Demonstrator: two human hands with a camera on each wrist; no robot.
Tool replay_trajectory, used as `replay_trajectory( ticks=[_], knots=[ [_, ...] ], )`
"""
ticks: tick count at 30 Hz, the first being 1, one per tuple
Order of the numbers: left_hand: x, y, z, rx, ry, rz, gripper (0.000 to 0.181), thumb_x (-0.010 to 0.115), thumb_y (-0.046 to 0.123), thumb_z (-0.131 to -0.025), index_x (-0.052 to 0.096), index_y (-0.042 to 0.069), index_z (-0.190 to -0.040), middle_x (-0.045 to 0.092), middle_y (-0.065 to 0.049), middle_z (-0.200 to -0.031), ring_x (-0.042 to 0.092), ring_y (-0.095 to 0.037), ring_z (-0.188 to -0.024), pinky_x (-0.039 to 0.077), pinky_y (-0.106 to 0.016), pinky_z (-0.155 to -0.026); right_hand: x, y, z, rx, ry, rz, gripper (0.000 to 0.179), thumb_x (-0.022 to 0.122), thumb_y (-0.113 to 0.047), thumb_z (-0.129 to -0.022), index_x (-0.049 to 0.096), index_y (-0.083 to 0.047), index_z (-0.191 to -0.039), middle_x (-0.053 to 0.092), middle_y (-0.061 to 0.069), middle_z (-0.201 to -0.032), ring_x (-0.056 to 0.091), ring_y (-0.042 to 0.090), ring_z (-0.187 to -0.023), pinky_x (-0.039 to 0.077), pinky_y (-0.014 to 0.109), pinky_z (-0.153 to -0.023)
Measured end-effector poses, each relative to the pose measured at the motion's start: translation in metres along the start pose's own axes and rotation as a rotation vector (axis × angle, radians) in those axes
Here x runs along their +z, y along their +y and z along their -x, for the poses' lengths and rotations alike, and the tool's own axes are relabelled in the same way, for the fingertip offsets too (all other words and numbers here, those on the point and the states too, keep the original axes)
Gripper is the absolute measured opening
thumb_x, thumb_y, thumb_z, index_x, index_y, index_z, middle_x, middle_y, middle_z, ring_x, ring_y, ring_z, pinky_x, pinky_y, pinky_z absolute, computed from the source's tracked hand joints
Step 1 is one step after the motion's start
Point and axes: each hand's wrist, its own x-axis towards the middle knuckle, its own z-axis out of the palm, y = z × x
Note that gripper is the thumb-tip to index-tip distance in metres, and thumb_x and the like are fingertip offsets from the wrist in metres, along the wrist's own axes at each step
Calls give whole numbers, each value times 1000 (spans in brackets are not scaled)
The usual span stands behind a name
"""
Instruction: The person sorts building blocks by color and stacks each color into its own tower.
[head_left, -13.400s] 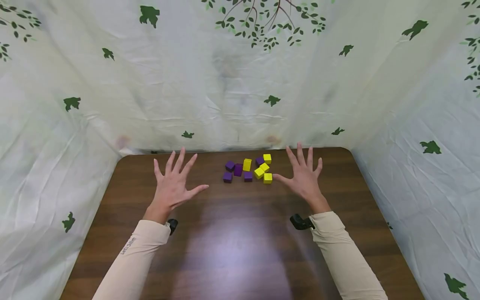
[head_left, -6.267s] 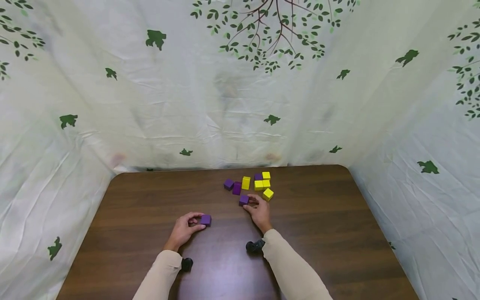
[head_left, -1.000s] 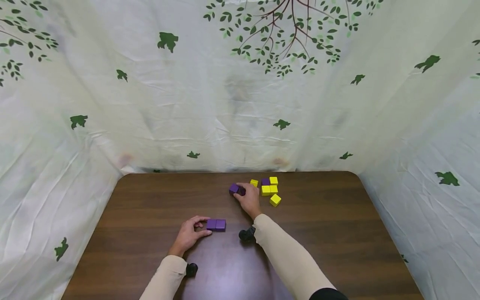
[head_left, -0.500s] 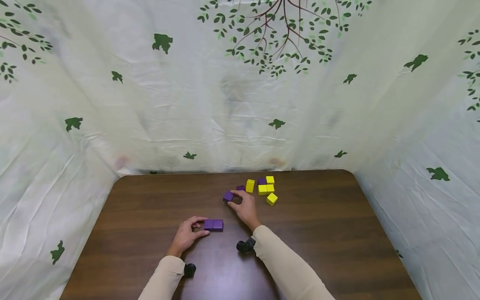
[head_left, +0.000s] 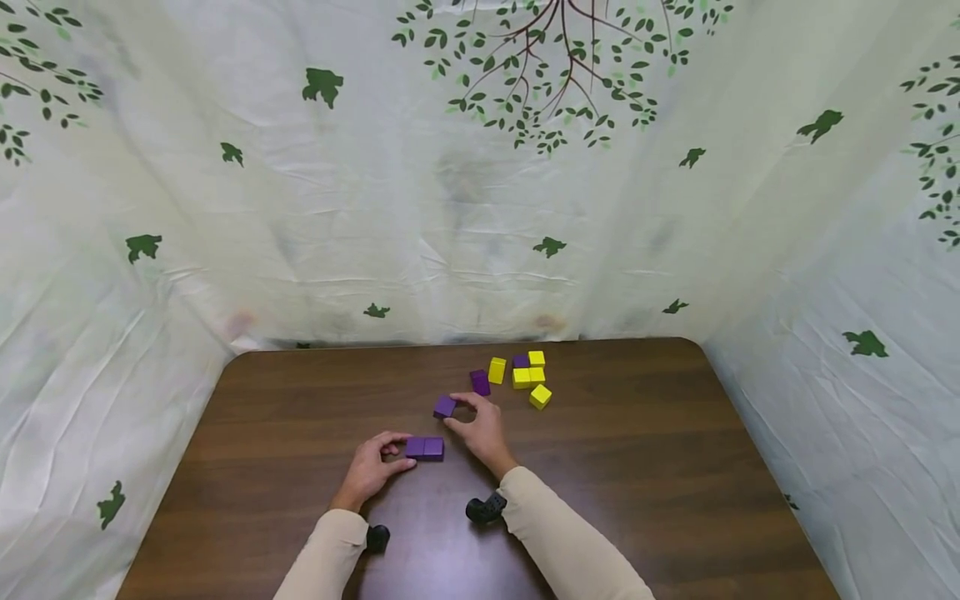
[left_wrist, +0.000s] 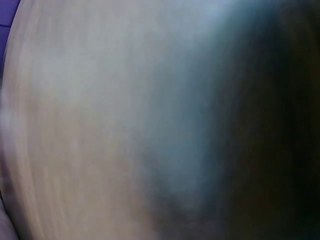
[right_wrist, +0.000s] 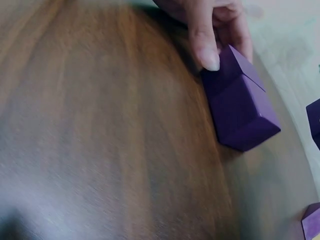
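Observation:
Two purple cubes (head_left: pixel 424 448) sit side by side in a row on the brown wooden table (head_left: pixel 637 483). My left hand (head_left: pixel 370 468) pinches the left cube of the pair between thumb and fingers. The right wrist view shows the same cube pair (right_wrist: pixel 240 107), with the left thumb (right_wrist: pixel 206 50) against the nearer face. My right hand (head_left: pixel 482 429) pinches another purple cube (head_left: pixel 445 407), tilted, just behind and right of the pair. The left wrist view is mostly blurred, with a purple patch (left_wrist: pixel 6 22) at its upper left corner.
Toward the back of the table lie a purple block (head_left: pixel 480 382), a yellow block (head_left: pixel 497 370), another purple cube (head_left: pixel 521 361) and several yellow cubes (head_left: pixel 522 379). A pale cloth (head_left: pixel 337 208) printed with leaves hangs behind and beside the table.
My right hand has taken the purple cube from the back group and moved it toward me, a little left, nearer the pair. The left hand stays at the pair.

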Motion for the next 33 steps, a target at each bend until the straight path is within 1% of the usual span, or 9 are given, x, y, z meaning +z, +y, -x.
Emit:
replay_trajectory(
  ticks=[3, 5, 10, 13, 17, 20, 25, 28, 33],
  knots=[
    [-1, 1, 0, -11, -6, 7, 38, 86, 13, -71, 72, 8, -106, 64, -3, -89, 56, -18, -84, 45, -30, -76, 2, -2, 4, 19, -11, -3, 38, 82, -11, -77, 70, -8, -113, 70, 6, -108, 63, 22, -101, 50, 37, -90],
    [0, 0, -1, -11, -7, 4, 38, 85, 13, -71, 72, 7, -106, 64, -3, -89, 56, -17, -84, 46, -29, -76, 4, -4, 7, 3, -14, -13, 37, 82, -10, -76, 70, -7, -111, 70, 7, -107, 64, 23, -100, 50, 37, -89],
    [0, 0, -1, -11, -3, -7, 36, 84, 12, -72, 72, 8, -105, 64, -1, -89, 56, -15, -83, 45, -28, -75, 7, -6, 10, -67, -26, -38, 35, 81, -8, -76, 71, -5, -109, 70, 8, -104, 65, 22, -97, 50, 33, -87],
    [0, 0, -2, -14, -7, -4, 35, 84, 11, -72, 72, 7, -105, 64, -2, -88, 56, -16, -83, 45, -28, -75, 10, -7, 12, -76, -44, -44, 35, 81, -7, -76, 71, -6, -110, 69, 7, -105, 65, 20, -98, 50, 31, -87],
    [-1, 1, -2, -14, -15, -7, 35, 84, 11, -72, 71, 6, -105, 64, -3, -88, 57, -17, -83, 46, -29, -75, 15, -10, 15, -83, -74, -53, 36, 81, -7, -76, 71, -6, -110, 69, 6, -105, 65, 21, -99, 50, 33, -87],
    [-2, 0, -2, -6, -16, -10, 35, 84, 10, -72, 71, 6, -105, 65, -3, -91, 58, -17, -83, 47, -28, -75, 19, -11, 18, -107, -86, -62, 36, 81, -7, -75, 71, -5, -110, 70, 7, -103, 65, 24, -98, 51, 36, -86],
    [-1, -2, -2, 9, -12, -20, 36, 84, 9, -72, 71, 4, -104, 66, -5, -92, 59, -19, -83, 48, -30, -76, 24, -12, 21, -134, -85, -59, 36, 83, -6, -73, 71, -4, -107, 72, 8, -100, 66, 22, -95, 52, 33, -84],
    [0, -2, -3, 10, -10, -20, 36, 84, 10, -72, 70, 3, -104, 66, -5, -91, 59, -19, -83, 48, -31, -76, 26, -12, 23, -136, -94, -39, 35, 83, -6, -73, 72, -5, -106, 72, 7, -101, 66, 20, -96, 51, 31, -85],
    [0, -1, -4, 15, -4, -25, 37, 85, 9, -71, 69, 1, -104, 65, -4, -85, 60, -20, -81, 48, -31, -76, 28, -12, 24, -109, -122, -17, 36, 83, -7, -73, 71, -6, -107, 71, 7, -103, 65, 18, -98, 49, 30, -88]
  ],
)
